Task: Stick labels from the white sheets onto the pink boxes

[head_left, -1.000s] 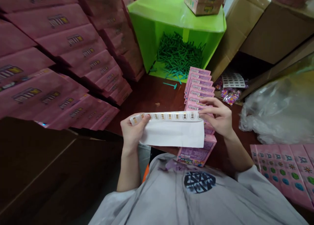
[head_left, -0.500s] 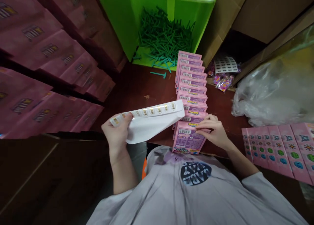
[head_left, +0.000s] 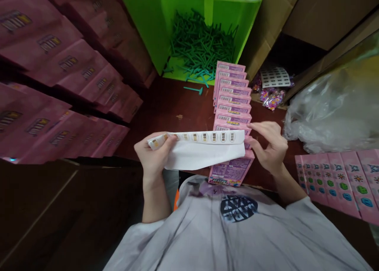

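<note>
1. The left hand is clamped on the left end of a white sticker sheet, thumb over the top edge. The sheet is held flat above the near edge of the bench, its row of round gold stickers along the far edge. Risk: a one-ended grip leaves the right end free to droop or fold, and the stickers could crease or lift.

2. The right hand is at the sheet's right end, fingers apart and loosely curled. I cannot tell whether a fingertip touches a sticker or carries one. Risk: a sticker peeled at an angle may tear or stick to itself.

3. A row of pink boxes runs from the near edge towards the far side, overlapping like fallen tiles. The nearest box lies partly under the sheet and overhangs the bench edge. Risk: a knock from either wrist could send it off the bench.

4. The sheet hides the tops of the near boxes. Risk: a sticker placed half blind could land crooked or over the barcode.

5. On the far side, a green bin spills green plastic pieces onto the bench. One loose piece lies just left of the box row. Risk: strays could get under the boxes and tilt them.
</note>
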`<action>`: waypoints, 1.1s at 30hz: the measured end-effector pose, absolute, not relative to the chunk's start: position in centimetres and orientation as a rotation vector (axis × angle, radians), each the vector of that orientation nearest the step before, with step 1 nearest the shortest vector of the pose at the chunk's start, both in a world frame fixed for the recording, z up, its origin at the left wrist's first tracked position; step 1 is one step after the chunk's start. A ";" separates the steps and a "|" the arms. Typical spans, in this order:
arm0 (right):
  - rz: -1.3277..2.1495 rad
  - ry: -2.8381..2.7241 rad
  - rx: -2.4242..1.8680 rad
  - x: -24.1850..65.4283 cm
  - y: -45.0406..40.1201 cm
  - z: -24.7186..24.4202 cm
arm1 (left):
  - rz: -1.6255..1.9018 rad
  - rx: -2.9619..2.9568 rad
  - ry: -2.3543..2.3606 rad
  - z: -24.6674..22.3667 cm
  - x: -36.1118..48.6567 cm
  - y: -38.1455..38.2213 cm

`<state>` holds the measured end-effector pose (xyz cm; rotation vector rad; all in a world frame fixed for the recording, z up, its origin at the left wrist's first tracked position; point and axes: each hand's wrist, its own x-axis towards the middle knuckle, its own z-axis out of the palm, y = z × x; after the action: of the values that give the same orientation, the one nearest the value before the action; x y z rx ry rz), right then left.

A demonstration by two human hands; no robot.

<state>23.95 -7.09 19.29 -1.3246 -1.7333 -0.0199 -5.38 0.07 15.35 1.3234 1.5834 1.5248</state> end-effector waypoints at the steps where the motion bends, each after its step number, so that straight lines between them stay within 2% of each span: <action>1: 0.007 -1.769 -1.336 23.9 -6.4 19.9 | 1.517 1.357 1.558 15.7 -5.0 0.0; 5: 0.234 -1.880 -1.244 24.0 -4.3 20.8 | 1.487 1.424 1.506 16.2 -4.3 0.1; 12: 0.589 -1.740 -1.210 24.5 -4.1 20.0 | 1.429 1.435 1.540 15.4 -4.1 0.6; 17: 0.513 -1.610 -1.210 25.1 -4.3 20.2 | 1.549 1.345 1.655 15.3 -6.5 1.6; 22: 0.492 -1.905 -1.405 25.5 -4.0 18.4 | 1.717 1.221 1.748 14.7 -9.5 2.6; 27: 0.195 -2.019 -1.572 25.2 -4.6 16.5 | 1.703 1.234 1.680 14.5 -8.9 2.0; 30: 0.031 -1.938 -1.571 25.0 -5.2 17.9 | 1.692 1.288 1.653 15.1 -8.0 1.5; 33: 0.082 -1.748 -1.429 24.4 -4.9 20.4 | 1.667 1.366 1.610 16.0 -6.6 1.2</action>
<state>24.42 -4.91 20.35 -1.4286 -1.7476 0.0822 -6.59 1.22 16.00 1.3658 1.6103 1.6672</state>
